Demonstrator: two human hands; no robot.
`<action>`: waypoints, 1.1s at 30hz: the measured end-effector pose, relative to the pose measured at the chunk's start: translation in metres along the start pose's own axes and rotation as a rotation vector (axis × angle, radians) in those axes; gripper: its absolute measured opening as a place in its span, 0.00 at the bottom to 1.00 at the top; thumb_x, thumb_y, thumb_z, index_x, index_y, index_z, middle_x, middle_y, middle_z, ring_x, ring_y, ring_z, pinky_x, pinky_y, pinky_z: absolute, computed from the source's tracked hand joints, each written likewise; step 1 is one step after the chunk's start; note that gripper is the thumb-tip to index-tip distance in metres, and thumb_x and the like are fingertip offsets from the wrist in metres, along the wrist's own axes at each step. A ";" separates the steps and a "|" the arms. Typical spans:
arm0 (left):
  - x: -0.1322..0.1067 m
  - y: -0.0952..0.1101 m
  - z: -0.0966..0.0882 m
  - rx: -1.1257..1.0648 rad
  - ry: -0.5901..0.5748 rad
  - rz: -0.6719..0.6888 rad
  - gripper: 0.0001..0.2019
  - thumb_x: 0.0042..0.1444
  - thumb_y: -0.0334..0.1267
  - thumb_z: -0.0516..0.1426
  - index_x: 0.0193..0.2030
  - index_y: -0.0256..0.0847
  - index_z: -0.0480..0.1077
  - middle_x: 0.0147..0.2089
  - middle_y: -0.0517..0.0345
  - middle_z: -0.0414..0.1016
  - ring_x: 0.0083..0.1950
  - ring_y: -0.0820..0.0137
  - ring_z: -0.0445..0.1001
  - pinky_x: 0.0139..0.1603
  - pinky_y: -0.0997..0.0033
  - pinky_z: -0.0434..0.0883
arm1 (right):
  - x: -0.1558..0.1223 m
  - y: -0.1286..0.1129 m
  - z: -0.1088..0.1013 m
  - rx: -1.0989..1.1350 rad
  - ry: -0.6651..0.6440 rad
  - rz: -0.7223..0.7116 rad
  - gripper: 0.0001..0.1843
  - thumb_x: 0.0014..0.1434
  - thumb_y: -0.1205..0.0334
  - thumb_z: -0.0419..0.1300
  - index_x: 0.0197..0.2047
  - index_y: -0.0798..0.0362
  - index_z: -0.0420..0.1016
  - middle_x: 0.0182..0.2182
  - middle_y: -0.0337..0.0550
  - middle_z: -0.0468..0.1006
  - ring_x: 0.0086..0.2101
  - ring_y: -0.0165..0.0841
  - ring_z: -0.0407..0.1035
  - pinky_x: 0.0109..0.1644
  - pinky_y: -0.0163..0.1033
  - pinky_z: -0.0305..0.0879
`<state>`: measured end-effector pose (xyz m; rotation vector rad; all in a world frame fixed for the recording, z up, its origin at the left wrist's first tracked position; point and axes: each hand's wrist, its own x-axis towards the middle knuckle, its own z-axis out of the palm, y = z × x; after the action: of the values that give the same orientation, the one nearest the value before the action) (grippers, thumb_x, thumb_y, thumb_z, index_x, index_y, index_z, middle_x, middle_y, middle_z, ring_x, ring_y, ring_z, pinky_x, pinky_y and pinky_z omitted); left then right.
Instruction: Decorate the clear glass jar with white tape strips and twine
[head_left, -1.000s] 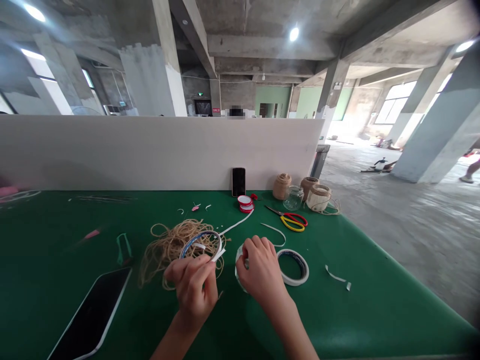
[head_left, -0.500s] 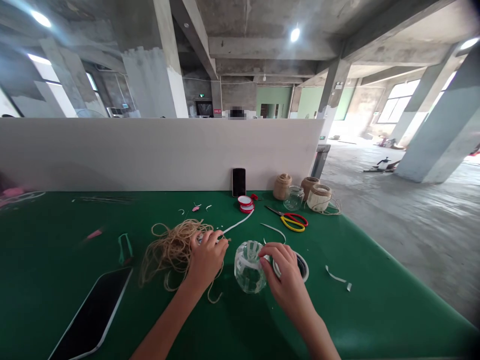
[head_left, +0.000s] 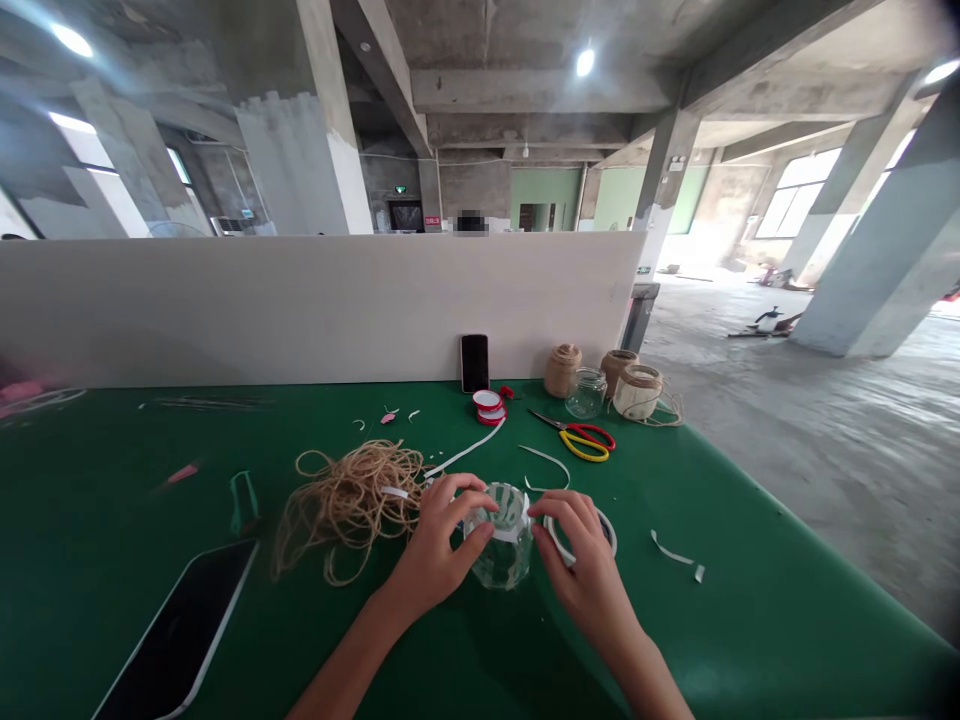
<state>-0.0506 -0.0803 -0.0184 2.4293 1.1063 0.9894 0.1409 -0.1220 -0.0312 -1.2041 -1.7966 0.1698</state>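
A clear glass jar [head_left: 501, 566] stands upright on the green tabletop between my two hands. A white tape strip [head_left: 513, 533] runs around its neck, with a piece sticking up at the right. My left hand [head_left: 442, 540] is at the jar's left side, thumb and fingers apart and overlapping the rim; firm contact cannot be made out. At the right of the neck, my right hand [head_left: 581, 545] pinches close to the tape's raised end. Partly behind that hand lies a white tape roll [head_left: 613, 540]. Tangled jute twine [head_left: 352, 500] lies left of my left hand.
Red-and-yellow scissors [head_left: 589, 442] and red-rimmed spools [head_left: 490, 402] lie beyond the jar. Several jars, including a twine-wrapped jar [head_left: 562, 372], stand near the white partition [head_left: 315, 310]. A large phone [head_left: 180, 630] lies front left; a smaller phone [head_left: 474, 363] leans upright behind. Green snips [head_left: 244, 503] lie left.
My left hand has moved right, from over the twine to the jar's left side. My right hand stays by the jar's neck, where a white tape piece now shows sticking up.
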 end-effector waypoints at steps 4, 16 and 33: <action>-0.001 0.010 -0.001 0.103 0.068 0.100 0.08 0.60 0.34 0.49 0.40 0.44 0.68 0.50 0.51 0.63 0.54 0.61 0.60 0.53 0.57 0.60 | -0.022 -0.005 0.013 -0.054 0.072 0.132 0.02 0.61 0.64 0.52 0.39 0.50 0.64 0.35 0.43 0.69 0.38 0.36 0.63 0.41 0.43 0.62; 0.003 0.031 -0.003 0.244 0.029 0.223 0.07 0.60 0.27 0.47 0.36 0.40 0.64 0.40 0.55 0.68 0.45 0.66 0.64 0.52 0.58 0.58 | -0.024 -0.012 0.026 -0.084 0.172 0.067 0.05 0.61 0.66 0.51 0.41 0.51 0.64 0.35 0.44 0.70 0.37 0.36 0.64 0.39 0.42 0.64; -0.001 0.020 0.001 0.099 -0.055 0.179 0.06 0.61 0.31 0.47 0.43 0.42 0.62 0.43 0.53 0.68 0.47 0.65 0.64 0.50 0.62 0.62 | -0.008 -0.020 0.012 -0.039 0.030 0.063 0.06 0.59 0.70 0.50 0.36 0.50 0.65 0.38 0.45 0.68 0.40 0.37 0.62 0.45 0.45 0.60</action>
<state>-0.0394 -0.0944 -0.0098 2.6569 0.9546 0.9333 0.1190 -0.1345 -0.0318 -1.2852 -1.7444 0.1528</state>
